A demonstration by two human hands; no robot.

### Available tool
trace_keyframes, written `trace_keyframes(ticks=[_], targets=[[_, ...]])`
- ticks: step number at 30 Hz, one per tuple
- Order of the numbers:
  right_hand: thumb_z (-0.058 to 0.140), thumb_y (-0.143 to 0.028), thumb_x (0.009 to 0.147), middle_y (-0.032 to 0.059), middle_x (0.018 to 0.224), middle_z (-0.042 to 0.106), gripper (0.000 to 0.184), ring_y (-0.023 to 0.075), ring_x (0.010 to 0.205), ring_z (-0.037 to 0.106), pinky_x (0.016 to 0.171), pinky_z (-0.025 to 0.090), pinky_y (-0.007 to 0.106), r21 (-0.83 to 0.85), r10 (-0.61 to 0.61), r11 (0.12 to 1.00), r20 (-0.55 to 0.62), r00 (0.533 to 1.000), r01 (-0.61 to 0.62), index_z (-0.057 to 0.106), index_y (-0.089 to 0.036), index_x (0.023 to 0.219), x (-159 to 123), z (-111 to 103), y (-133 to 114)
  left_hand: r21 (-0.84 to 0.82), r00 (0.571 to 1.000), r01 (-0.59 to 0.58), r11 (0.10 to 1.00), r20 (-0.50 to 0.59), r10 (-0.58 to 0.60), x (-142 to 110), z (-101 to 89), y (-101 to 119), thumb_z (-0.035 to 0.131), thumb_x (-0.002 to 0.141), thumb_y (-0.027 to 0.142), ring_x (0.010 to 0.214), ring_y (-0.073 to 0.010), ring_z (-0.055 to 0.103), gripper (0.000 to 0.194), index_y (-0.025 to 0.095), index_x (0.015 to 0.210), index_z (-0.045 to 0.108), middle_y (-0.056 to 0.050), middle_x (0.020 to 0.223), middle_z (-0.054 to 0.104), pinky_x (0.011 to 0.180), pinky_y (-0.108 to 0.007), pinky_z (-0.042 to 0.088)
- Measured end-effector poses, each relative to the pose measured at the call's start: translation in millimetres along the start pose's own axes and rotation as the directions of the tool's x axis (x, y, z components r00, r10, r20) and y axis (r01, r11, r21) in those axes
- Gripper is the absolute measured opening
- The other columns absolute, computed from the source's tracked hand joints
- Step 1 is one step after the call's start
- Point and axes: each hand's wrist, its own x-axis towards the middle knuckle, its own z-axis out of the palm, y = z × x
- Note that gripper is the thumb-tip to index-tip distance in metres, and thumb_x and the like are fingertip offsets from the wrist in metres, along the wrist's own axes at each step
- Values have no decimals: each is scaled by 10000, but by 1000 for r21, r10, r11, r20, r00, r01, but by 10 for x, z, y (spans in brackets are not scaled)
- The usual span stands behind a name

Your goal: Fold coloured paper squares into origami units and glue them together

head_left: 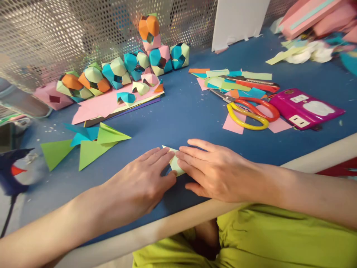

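Note:
A small pale green piece of folded paper lies on the blue table near its front edge. My left hand rests flat over its left side, with the fingers stretched out. From the right, my right hand presses on the paper with extended fingertips, its thumb resting lower on the table. Both hands cover parts of the paper, so its full shape is hidden. To the left of my left hand lie bright green folded paper pieces and a blue folded piece.
Folded paper balls line the perforated metal back panel. Yellow-and-red-handled scissors, a cutter knife, paper strips and a purple power socket sit at right. A dark blue glue gun stands at far left.

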Motion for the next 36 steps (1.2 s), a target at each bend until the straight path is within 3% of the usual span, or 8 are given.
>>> trace_keyframes(ticks=[7,10,13,15,18,22,28,36], targets=[[429,-349,939,144,808,700,424,257,814,628,1100,312,497,-98,59,994,127,990,-46,724,-49,888,-42,-237,-72,20,994,48,999,102,-49,24,-39,-18,527,724,73,1117,-365,581,332,132,1025,654,-216,1173,596,868,-510,528],[463,-349,925,94,663,668,395,216,665,595,1105,309,504,-84,90,993,156,984,-78,723,-116,741,-51,-337,-68,5,992,73,997,98,-74,45,-49,-10,521,728,70,1063,-344,596,316,155,999,662,-181,1073,614,847,-512,530],[459,-338,933,70,589,635,393,194,602,575,1069,353,518,-82,150,987,145,978,-140,710,-123,720,-34,-389,-54,-8,997,68,998,45,-67,51,-41,14,489,775,79,1186,-363,532,267,137,976,655,-208,1203,564,918,-530,499],[445,-323,945,78,623,652,380,200,629,600,1022,402,521,-83,196,979,104,975,-188,712,-103,787,-10,-379,-54,-33,999,41,999,10,-41,53,-17,25,471,805,87,1274,-372,466,220,114,939,643,-233,1332,491,996,-539,451],[432,-340,955,156,929,715,394,247,845,658,985,450,488,-64,208,977,40,977,-205,682,-43,1025,14,-294,-93,-120,1000,6,993,3,-6,63,35,19,467,811,75,1320,-366,426,175,100,884,624,-253,1370,471,1054,-522,408],[425,-435,950,251,1218,615,573,315,1110,598,1014,441,455,-90,164,983,67,984,-158,572,55,1209,-2,-169,-197,-198,1000,-11,980,19,15,74,79,-8,464,793,51,1334,-356,413,199,100,913,615,-259,1341,504,1050,-499,423],[481,-500,906,230,1004,684,581,304,954,640,1076,375,473,-126,241,968,203,949,-218,654,32,1066,-23,-229,-275,-112,994,70,991,90,-60,80,9,16,513,758,67,1257,-424,483,159,119,877,603,-288,1358,469,937,-550,486],[534,-463,875,146,794,702,437,283,771,631,1135,275,512,-45,244,970,222,944,-240,701,-73,982,-102,-253,-257,-50,965,185,981,199,-172,66,-30,46,571,737,77,1259,-411,481,310,186,1021,634,-216,1335,509,967,-614,428]])
